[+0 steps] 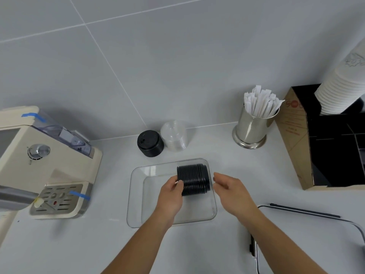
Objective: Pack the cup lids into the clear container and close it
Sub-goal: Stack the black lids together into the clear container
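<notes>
A clear rectangular container (136, 202) lies open on the white counter. Inside its right half a stack of black cup lids (194, 179) lies on its side. My left hand (170, 194) presses against the stack's left end with fingers curled on it. My right hand (230, 186) hovers just right of the stack with fingers apart, apart from the lids. Behind the container a second stack of black lids (150, 143) stands upright next to a stack of clear lids (174, 138). The container's clear lid (316, 240) with dark clips lies at the lower right.
A cream coffee machine (43, 163) stands at the left. A steel cup of wrapped straws (254, 125) is at the back right, beside a cardboard-and-black organiser box (296, 147) and a stack of white paper cups (339, 89).
</notes>
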### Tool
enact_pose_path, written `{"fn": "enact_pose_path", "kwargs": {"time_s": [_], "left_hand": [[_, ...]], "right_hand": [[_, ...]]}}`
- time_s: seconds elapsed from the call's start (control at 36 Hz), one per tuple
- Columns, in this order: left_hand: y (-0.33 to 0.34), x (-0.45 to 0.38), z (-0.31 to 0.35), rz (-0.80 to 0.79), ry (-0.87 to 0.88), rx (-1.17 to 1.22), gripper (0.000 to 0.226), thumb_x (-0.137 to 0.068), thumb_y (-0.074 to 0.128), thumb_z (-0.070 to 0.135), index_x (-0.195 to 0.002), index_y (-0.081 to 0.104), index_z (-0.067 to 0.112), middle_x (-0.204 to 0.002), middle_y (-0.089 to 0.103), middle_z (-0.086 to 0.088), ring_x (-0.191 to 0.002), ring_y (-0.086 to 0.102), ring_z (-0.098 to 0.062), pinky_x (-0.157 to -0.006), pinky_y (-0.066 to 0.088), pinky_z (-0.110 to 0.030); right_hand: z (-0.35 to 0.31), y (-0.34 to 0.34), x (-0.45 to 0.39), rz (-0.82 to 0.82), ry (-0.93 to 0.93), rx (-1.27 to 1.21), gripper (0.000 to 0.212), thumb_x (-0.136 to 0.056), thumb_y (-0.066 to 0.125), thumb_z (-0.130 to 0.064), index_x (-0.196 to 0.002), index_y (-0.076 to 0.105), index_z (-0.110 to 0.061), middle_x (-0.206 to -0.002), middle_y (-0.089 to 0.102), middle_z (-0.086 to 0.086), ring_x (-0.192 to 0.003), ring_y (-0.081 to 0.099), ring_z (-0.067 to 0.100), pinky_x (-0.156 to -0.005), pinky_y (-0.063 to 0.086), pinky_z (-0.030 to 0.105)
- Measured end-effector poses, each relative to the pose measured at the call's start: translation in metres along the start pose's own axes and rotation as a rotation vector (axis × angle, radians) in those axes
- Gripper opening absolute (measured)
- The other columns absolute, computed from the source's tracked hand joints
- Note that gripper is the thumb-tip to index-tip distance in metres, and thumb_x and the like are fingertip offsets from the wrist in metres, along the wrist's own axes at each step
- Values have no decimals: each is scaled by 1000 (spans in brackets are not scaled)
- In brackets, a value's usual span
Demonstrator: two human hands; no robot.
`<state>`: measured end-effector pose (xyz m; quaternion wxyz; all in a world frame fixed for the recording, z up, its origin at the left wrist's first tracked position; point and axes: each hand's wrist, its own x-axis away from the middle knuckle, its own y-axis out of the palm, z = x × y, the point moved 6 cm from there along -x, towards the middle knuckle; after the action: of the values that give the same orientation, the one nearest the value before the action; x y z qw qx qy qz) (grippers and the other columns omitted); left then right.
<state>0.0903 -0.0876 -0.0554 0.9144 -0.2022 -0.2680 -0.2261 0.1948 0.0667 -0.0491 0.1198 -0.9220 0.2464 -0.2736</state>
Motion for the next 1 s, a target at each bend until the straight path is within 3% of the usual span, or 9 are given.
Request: {"fn": "enact_pose_path", "kwargs": {"time_s": [0.08, 0.19, 0.36, 0.42, 0.53, 0.61, 0.72, 0.86, 1.0], "left_hand": [[2, -1, 1, -3, 17, -14, 25, -102, 43, 23, -109, 64, 33, -110, 71, 5, -109, 63, -14, -106, 46, -38], [2, 0, 0, -13, 4, -30, 27, -101, 43, 26, -118, 64, 29, -113, 70, 4, -110, 62, -14, -106, 46, -38], [1, 1, 1, -1, -13, -30, 28, -101, 43, 24, -120, 64, 26, -112, 69, 2, -109, 61, -15, -106, 46, -40], [1, 1, 2, -5, -19, -28, 25, -101, 44, 22, -113, 65, 29, -109, 70, 3, -107, 61, -14, -104, 47, -39], [-1, 2, 3, -4, -29, -31, 23, -100, 44, 22, -104, 64, 34, -108, 69, 6, -107, 61, -13, -103, 47, -37], [-4, 4, 4, 2, -33, -25, 23, -100, 44, 24, -102, 64, 35, -108, 69, 6, -110, 61, -15, -105, 46, -38], [-8, 8, 5, 3, -30, -24, 23, -101, 44, 27, -104, 64, 36, -111, 70, 7, -111, 62, -16, -107, 45, -38], [-17, 13, 3, -11, -49, 32, 23, -100, 47, 25, -108, 67, 34, -113, 71, 8, -109, 64, -10, -98, 46, -29], [-33, 18, -2, -1, -69, 105, 30, -99, 53, 26, -127, 61, 22, -121, 67, 2, -111, 64, -14, -102, 48, -34]], "right_hand": [[3, 9, -2, -83, -32, -26, 33, -91, 47, -16, -104, 72, -33, -93, 76, 3, -84, 67, 32, -85, 55, 44], [1, 7, -1, -57, -50, -55, 37, -94, 49, -16, -104, 72, -42, -99, 76, 5, -99, 64, 38, -88, 55, 44], [0, 9, 0, -69, -15, -115, 35, -93, 50, -17, -104, 73, -40, -99, 74, 9, -81, 63, 33, -77, 52, 37], [3, 10, -2, -76, 22, -151, 34, -91, 49, -17, -104, 73, -38, -96, 72, 14, -70, 53, 18, -72, 45, 32], [9, 10, -4, -111, 90, -242, 37, -80, 47, -22, -107, 72, -17, -79, 60, 6, -76, 49, 14, -84, 51, 36], [6, 7, -2, -104, 123, -313, 27, -83, 52, -21, -100, 72, -14, -81, 60, 1, -79, 53, 15, -97, 47, 56], [3, 1, 1, -71, 177, -502, 23, -93, 57, -5, -83, 77, -10, -88, 64, 5, -85, 59, 16, -91, 53, 34], [2, -7, 0, -16, 217, -590, 24, -91, 64, -8, -114, 69, -10, -115, 70, 7, -108, 66, 21, -97, 52, 35], [-10, -17, 0, 0, 202, -654, 21, -92, 64, -8, -112, 67, -12, -118, 68, 11, -109, 67, 24, -92, 51, 34]]}}
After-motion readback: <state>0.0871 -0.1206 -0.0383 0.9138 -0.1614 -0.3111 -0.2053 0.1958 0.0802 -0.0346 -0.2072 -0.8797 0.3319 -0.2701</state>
